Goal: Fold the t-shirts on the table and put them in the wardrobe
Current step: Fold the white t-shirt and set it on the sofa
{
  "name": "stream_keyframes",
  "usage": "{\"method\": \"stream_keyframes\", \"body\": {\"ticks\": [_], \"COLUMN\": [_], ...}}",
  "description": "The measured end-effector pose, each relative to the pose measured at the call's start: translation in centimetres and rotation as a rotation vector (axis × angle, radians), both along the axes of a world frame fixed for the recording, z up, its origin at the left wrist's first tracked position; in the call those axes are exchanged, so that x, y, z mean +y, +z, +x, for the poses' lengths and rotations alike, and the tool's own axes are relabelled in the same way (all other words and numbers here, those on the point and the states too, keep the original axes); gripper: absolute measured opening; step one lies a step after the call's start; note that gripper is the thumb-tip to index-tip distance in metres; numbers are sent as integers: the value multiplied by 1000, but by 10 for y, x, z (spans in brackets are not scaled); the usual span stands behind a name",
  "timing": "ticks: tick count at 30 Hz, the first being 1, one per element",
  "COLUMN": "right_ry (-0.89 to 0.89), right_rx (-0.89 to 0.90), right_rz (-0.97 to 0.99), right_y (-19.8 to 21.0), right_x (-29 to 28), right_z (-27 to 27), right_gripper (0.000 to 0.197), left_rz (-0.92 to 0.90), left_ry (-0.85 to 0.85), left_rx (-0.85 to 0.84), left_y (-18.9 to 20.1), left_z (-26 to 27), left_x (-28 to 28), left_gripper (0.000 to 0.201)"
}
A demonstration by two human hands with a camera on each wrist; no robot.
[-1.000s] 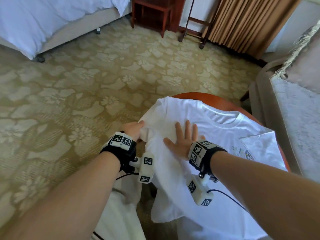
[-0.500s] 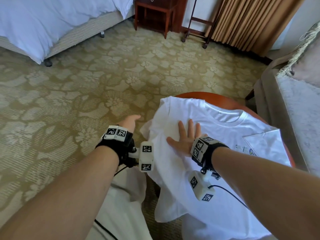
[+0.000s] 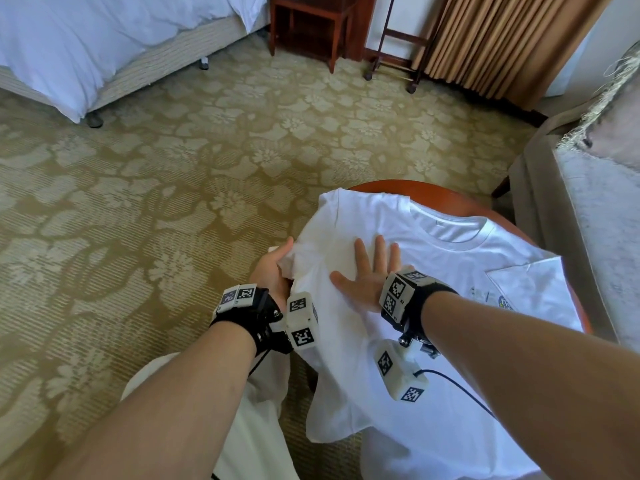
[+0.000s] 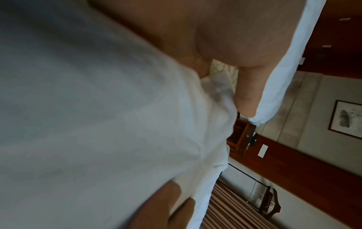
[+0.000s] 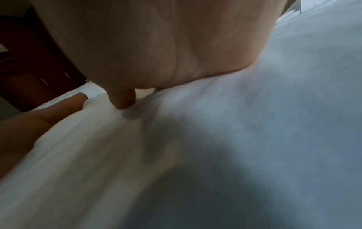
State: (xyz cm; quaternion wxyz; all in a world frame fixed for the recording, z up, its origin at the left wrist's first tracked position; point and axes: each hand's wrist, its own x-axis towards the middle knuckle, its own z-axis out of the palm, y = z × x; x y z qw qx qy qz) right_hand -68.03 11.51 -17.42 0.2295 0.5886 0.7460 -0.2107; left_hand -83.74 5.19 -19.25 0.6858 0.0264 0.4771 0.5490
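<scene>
A white t-shirt [image 3: 433, 258] lies spread on the round wooden table [image 3: 415, 190], collar toward the far side, its near hem hanging over the edge. My right hand [image 3: 370, 271] lies flat on the shirt's left chest area with fingers spread; the right wrist view shows the palm [image 5: 156, 46] pressing the cloth [image 5: 254, 139]. My left hand [image 3: 277, 265] grips the bunched left sleeve at the table's left edge. In the left wrist view the thumb [image 4: 246, 96] lies against that bunched fabric [image 4: 215, 88]. A folded white piece with a small logo [image 3: 530, 285] sits on the shirt's right side.
Patterned carpet [image 3: 207, 168] stretches left and ahead. A bed [image 3: 86, 46] stands far left, a wooden nightstand [image 3: 311, 26] and a folding rack [image 3: 394, 46] by the curtain [image 3: 502, 39]. An upholstered chair [image 3: 588, 237] crowds the table's right side. My white trousers [image 3: 256, 427] are below.
Half a second ago my left hand was off the shirt to the left with nothing in it; now it holds the sleeve. The right hand stays flat on the shirt.
</scene>
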Motion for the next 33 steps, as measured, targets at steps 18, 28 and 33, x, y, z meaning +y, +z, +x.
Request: {"method": "stream_keyframes", "body": {"ticks": [18, 28, 33], "right_ry": [-1, -312, -518], "right_rx": [50, 313, 304], "right_rz": [56, 298, 365], "right_y": [0, 32, 43], "right_x": [-4, 18, 30], "right_z": [2, 40, 90], "right_gripper": [89, 80, 74], "left_rz": [147, 405, 544], "left_ry": [260, -50, -669], "left_rx": [460, 893, 1301], "left_y": [28, 67, 75], "left_z": [-13, 31, 69], "left_x": [40, 43, 43], "left_gripper": [27, 45, 56]}}
